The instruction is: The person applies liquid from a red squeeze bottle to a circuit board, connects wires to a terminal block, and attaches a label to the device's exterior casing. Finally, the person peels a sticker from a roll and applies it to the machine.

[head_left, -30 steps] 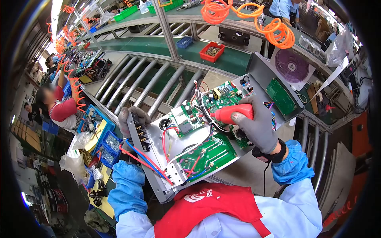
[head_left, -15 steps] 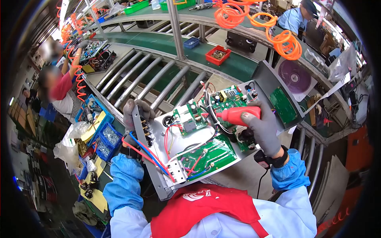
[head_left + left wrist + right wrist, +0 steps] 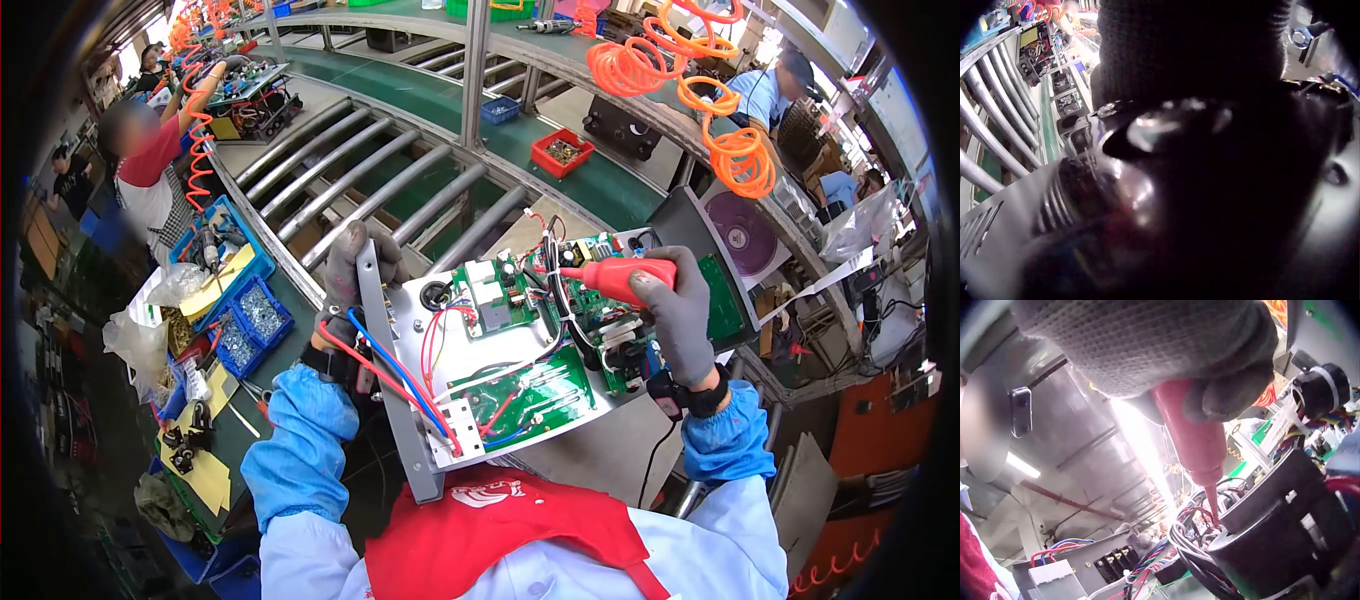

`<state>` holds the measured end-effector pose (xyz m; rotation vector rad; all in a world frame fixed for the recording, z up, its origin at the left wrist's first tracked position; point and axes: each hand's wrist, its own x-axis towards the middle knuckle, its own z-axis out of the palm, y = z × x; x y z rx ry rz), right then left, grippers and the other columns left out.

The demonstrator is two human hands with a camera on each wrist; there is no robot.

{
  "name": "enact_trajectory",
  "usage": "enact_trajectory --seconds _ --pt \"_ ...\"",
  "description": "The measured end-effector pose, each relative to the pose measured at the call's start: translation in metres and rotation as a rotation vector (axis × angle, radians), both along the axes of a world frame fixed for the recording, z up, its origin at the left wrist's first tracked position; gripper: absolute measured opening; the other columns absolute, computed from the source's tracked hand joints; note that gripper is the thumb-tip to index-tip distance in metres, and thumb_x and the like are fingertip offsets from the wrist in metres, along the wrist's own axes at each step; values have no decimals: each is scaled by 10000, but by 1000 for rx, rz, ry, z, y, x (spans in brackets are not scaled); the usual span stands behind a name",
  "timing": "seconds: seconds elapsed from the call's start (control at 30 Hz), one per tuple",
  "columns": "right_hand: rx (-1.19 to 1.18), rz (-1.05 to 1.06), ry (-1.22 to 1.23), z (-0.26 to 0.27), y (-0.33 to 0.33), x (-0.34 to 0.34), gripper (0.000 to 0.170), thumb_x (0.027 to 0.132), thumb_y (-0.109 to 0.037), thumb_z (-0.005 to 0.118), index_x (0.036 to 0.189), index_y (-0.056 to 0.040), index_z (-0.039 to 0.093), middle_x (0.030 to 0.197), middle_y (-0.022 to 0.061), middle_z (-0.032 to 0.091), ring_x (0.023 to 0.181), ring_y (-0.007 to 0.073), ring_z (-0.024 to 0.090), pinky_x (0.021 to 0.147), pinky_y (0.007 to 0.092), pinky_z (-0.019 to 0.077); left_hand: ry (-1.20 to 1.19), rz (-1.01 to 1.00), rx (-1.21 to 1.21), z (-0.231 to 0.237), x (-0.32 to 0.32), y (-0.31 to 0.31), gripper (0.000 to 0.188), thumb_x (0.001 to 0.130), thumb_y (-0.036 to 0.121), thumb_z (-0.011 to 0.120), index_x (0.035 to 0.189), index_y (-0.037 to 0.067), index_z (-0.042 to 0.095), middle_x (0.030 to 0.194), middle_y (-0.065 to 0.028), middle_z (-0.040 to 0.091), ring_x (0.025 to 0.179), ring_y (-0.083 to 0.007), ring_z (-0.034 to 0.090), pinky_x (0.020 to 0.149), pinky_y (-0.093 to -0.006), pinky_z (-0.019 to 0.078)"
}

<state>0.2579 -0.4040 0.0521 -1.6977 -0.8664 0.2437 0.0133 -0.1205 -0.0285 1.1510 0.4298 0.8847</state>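
Observation:
My gloved right hand grips a red squeeze bottle, its thin nozzle pointing left at a bundle of cables. The right wrist view shows the bottle tilted nozzle-down, its tip among wires beside a black round part. These sit in an open metal chassis with green circuit boards. My gloved left hand holds the top of the chassis's end panel. Red and blue wires run to a white breaker. The left wrist view is mostly dark.
A roller conveyor lies beyond the chassis. To the left, blue bins hold small fasteners, and a red bin stands on the green belt. Orange coiled hoses hang at the upper right. Other people work to the left and right.
The head view has swung, moving the surroundings. The nozzle has shifted slightly toward the back along the cable bundle. Both hands keep their hold.

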Motion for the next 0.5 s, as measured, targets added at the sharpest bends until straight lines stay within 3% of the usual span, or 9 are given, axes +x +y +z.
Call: enact_trajectory --seconds 0.07,0.3,0.5 --pt "-14 13 7 1 7 1 358 809 -221 719 1053 11 598 884 67 636 793 116 572 717 279 492 -12 -11 -10 -1 0 0 695 878 682 535 736 9 638 505 -60 490 511 -230 576 453 -317 382" --pt "-110 26 -70 7 21 4 358 796 -230 720 1033 16 616 862 96 618 778 144 581 721 306 496 1 -76 -13 -1 -3 4 696 857 684 562 742 3 642 517 -58 492 535 -228 580 492 -314 421" --pt "-80 21 -242 6 19 0 333 786 -197 720 1017 18 611 897 130 619 796 183 604 733 335 500 -28 -9 -59 2 2 -1 664 859 624 557 714 -20 629 490 -60 435 488 -220 518 463 -333 373"
